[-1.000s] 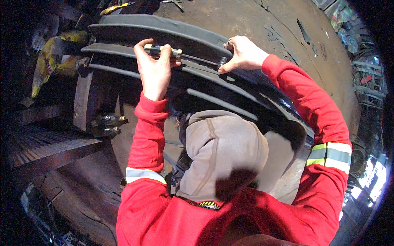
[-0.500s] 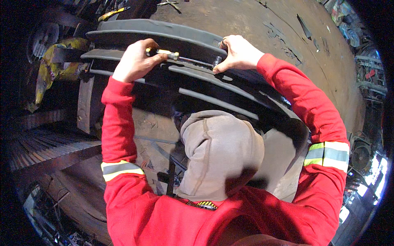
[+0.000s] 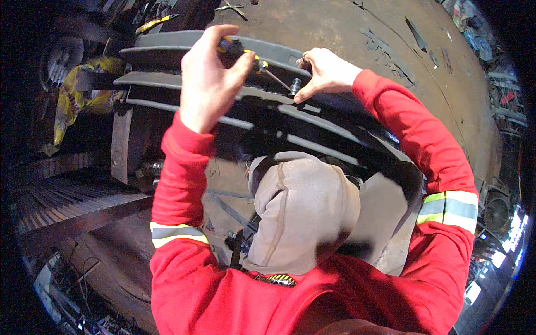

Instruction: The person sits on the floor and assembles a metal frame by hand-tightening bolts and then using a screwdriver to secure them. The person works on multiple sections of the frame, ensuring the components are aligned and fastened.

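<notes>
My left hand (image 3: 207, 84) is closed around the yellow-and-dark handle of a screwdriver (image 3: 258, 64). Its thin shaft slants down to the right, and the tip meets or lies just beside a small dark cylindrical metal fitting (image 3: 295, 85). That fitting sits on a long, curved grey beam (image 3: 268, 53) with several ridges. My right hand (image 3: 324, 70) grips the beam from the right: the fingers curl at its upper edge, partly hidden, while the thumb presses low beside the fitting. Whether the thumb touches the fitting, I cannot tell.
A yellow patterned wrapping (image 3: 78, 100) lies at the left by a round dark disc (image 3: 64, 60). Another yellow-handled tool (image 3: 153, 23) rests at the upper left. Stacked metal strips (image 3: 84, 209) lie lower left. Scraps, including a dark flat piece (image 3: 416, 34), are on the brown floor.
My left hand has moved up and right, turning over the screwdriver, so its shaft now slants more steeply toward the fitting. My right hand has stayed nearly in place.
</notes>
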Available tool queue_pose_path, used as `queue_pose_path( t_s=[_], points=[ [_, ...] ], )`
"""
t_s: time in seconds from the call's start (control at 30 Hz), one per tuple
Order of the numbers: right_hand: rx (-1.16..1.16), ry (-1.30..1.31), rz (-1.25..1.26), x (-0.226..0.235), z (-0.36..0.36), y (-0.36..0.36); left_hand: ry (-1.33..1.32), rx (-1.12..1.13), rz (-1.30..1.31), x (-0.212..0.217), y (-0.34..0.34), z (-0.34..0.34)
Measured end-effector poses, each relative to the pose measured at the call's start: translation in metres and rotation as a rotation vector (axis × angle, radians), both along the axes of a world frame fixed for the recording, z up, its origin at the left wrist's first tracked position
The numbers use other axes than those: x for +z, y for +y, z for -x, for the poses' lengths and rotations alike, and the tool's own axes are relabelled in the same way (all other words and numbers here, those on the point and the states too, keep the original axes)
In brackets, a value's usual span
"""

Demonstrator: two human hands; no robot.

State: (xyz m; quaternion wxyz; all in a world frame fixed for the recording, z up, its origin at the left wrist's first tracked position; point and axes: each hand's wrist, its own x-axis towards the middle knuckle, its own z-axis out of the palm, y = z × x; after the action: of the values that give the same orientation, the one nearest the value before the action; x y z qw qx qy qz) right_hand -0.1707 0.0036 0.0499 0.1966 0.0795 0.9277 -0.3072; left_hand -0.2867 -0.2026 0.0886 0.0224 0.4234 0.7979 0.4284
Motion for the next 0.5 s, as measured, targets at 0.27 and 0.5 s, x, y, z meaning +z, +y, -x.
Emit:
queue_pose_path(
  t_s=[0.27, 0.5],
  points=[
    [-0.168, -0.19, 0.674, -0.013, -0.008, 0.056, 0.023, -0.393, -0.344, 0.026, 0.059, -0.076],
    [-0.101, -0.404, 0.462, 0.002, 0.021, 0.037, 0.084, -0.728, -0.124, -0.044, 0.091, -0.131]
  ],
)
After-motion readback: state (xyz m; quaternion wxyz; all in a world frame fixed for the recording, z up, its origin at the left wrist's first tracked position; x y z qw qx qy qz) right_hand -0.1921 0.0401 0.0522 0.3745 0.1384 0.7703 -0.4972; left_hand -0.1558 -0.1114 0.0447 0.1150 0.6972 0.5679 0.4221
